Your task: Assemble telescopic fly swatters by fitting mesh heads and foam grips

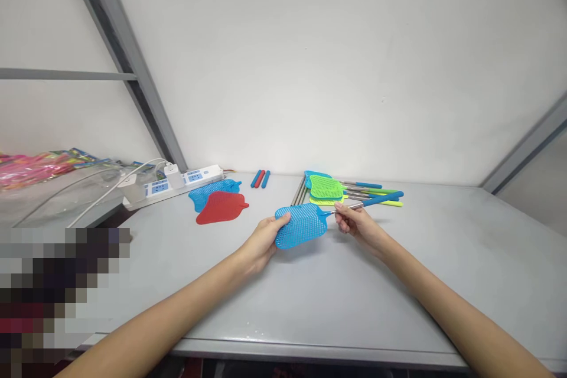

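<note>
A blue fly swatter [302,227] is held just above the grey table, its perforated head to the left and its blue handle up to the right. My left hand [262,243] grips the left edge of the head, thumb on top. My right hand [354,221] is closed around the metal rod close to the neck. Behind it lies a pile of swatters with a green swatter [326,186] on top and blue and yellow ones partly hidden. To the left, a loose red swatter head [221,208] overlaps a blue swatter head [212,192].
Red and blue handle grips [260,179] and several metal rods [299,191] lie toward the wall. A white power strip [177,184] with plugs and cables runs along the back left. Plastic-wrapped colourful items [39,165] lie at far left. The table's front edge [283,348] is near me.
</note>
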Tool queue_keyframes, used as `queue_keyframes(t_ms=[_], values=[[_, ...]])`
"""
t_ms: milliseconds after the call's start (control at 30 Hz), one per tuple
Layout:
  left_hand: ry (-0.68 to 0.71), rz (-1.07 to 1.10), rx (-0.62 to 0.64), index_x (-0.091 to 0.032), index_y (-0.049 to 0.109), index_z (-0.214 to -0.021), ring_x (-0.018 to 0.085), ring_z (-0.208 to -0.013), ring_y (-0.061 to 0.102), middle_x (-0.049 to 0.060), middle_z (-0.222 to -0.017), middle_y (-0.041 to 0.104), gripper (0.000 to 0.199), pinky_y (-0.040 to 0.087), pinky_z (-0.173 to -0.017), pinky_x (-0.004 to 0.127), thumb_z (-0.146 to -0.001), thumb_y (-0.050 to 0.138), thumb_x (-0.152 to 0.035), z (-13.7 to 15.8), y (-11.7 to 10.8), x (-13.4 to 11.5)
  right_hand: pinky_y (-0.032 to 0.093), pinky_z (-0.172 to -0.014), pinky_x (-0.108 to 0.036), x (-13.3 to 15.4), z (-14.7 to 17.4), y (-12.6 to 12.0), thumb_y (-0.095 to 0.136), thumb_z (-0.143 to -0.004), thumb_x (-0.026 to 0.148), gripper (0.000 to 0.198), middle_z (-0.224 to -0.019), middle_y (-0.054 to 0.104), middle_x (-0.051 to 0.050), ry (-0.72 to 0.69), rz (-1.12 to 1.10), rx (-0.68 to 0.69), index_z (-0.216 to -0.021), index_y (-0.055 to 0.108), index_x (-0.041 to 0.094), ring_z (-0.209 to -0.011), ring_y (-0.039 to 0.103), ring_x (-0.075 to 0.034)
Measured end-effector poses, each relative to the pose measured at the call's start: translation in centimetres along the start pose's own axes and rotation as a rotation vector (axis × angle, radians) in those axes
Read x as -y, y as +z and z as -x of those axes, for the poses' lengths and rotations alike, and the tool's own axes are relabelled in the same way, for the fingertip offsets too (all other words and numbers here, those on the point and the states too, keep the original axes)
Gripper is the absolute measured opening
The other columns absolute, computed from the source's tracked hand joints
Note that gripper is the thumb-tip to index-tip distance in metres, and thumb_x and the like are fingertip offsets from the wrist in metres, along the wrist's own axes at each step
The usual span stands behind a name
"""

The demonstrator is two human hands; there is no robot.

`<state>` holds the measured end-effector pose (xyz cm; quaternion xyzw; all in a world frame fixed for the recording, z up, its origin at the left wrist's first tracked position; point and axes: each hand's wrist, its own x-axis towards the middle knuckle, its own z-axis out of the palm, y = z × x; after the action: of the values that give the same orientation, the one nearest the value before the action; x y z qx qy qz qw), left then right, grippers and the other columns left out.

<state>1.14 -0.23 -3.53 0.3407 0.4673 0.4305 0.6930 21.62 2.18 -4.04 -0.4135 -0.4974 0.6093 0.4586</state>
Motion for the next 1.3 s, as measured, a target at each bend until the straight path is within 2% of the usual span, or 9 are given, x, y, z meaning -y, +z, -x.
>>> queue_keyframes(t_ms=[200, 433, 600, 733, 967, 1133, 1200, 1300], values=[[-0.115, 0.025, -0.048, -0.016, 0.057, -0.083, 0.009, -0.05, 0.048, -0.002, -0.06, 0.056, 0.018, 0.033, -0.044, 0.018, -0.069, 0.059, -0.027, -0.6, -0.5, 0.3, 0.024, -0.042, -0.021, 0.3, 0.2, 0.2, 0.058, -0.067, 0.043, 0.034, -0.042, 0.043, 0.004, 0.038, 0.046, -0.024, -0.05, 0.052, 0.014, -0.041, 0.035, -0.006], [-0.105, 0.056, -0.012, -0.018, 0.054, -0.085, 0.008, -0.051, 0.048, -0.002, -0.064, 0.056, 0.02, 0.033, -0.046, 0.02, -0.072, 0.057, -0.032, -0.9, -0.5, 0.3, 0.029, -0.042, -0.019, 0.1, 0.1, -0.1, 0.057, -0.068, 0.042, 0.031, -0.044, 0.045, 0.003, 0.093, 0.046, -0.085, -0.057, 0.057, 0.013, -0.041, 0.037, -0.006], [-0.106, 0.082, 0.03, -0.015, 0.052, -0.072, 0.005, -0.035, 0.037, -0.004, -0.053, 0.05, 0.023, 0.031, -0.043, 0.02, -0.078, 0.045, -0.036, -1.2, -1.0, 0.3, 0.032, -0.039, -0.016, 0.3, -1.0, -2.0, 0.06, -0.068, 0.039, 0.027, -0.047, 0.045, 0.003, 0.119, -0.048, -0.199, -0.061, 0.057, 0.013, -0.039, 0.038, -0.005], [-0.122, 0.069, 0.043, -0.013, 0.053, -0.072, 0.006, -0.034, 0.04, -0.002, -0.054, 0.052, 0.025, 0.034, -0.045, 0.022, -0.081, 0.037, -0.031, -1.3, -1.2, 0.3, 0.036, -0.039, -0.015, 0.3, -1.9, -4.0, 0.052, -0.076, 0.037, 0.026, -0.049, 0.047, 0.003, 0.137, -0.161, -0.245, -0.062, 0.053, 0.015, -0.038, 0.04, -0.004], [-0.065, -0.02, 0.044, -0.013, 0.054, -0.07, 0.005, -0.034, 0.042, -0.002, -0.056, 0.054, 0.024, 0.033, -0.043, 0.021, -0.079, 0.039, -0.03, -0.8, -0.9, 0.6, 0.037, -0.035, -0.015, -0.5, -3.4, -7.0, 0.043, -0.083, 0.032, 0.026, -0.05, 0.052, 0.001, 0.193, -0.22, -0.313, -0.063, 0.049, 0.015, -0.037, 0.045, -0.005], [-0.035, -0.07, 0.06, -0.013, 0.055, -0.071, 0.005, -0.035, 0.042, -0.002, -0.057, 0.054, 0.024, 0.034, -0.044, 0.021, -0.077, 0.04, -0.031, -0.7, -0.9, 0.9, 0.037, -0.035, -0.016, -1.1, -3.9, -8.2, 0.038, -0.085, 0.031, 0.03, -0.051, 0.051, 0.0, 0.203, -0.221, -0.37, -0.06, 0.044, 0.016, -0.037, 0.043, -0.006], [-0.025, -0.08, 0.063, -0.014, 0.054, -0.072, 0.005, -0.036, 0.042, -0.002, -0.057, 0.054, 0.023, 0.034, -0.044, 0.021, -0.076, 0.041, -0.032, -0.8, -1.0, 1.0, 0.039, -0.038, -0.017, -1.2, -4.2, -8.3, 0.039, -0.085, 0.031, 0.027, -0.055, 0.051, 0.001, 0.208, -0.22, -0.383, -0.065, 0.048, 0.014, -0.041, 0.044, -0.006], [-0.02, -0.091, 0.064, -0.014, 0.054, -0.072, 0.005, -0.036, 0.042, -0.002, -0.058, 0.053, 0.024, 0.034, -0.044, 0.021, -0.076, 0.041, -0.033, -0.9, -1.1, 1.0, 0.047, -0.056, -0.026, -1.1, -5.1, -8.2, 0.043, -0.083, 0.03, 0.021, -0.083, 0.057, -0.004, 0.224, -0.205, -0.409, -0.091, 0.053, 0.012, -0.064, 0.055, -0.011]])
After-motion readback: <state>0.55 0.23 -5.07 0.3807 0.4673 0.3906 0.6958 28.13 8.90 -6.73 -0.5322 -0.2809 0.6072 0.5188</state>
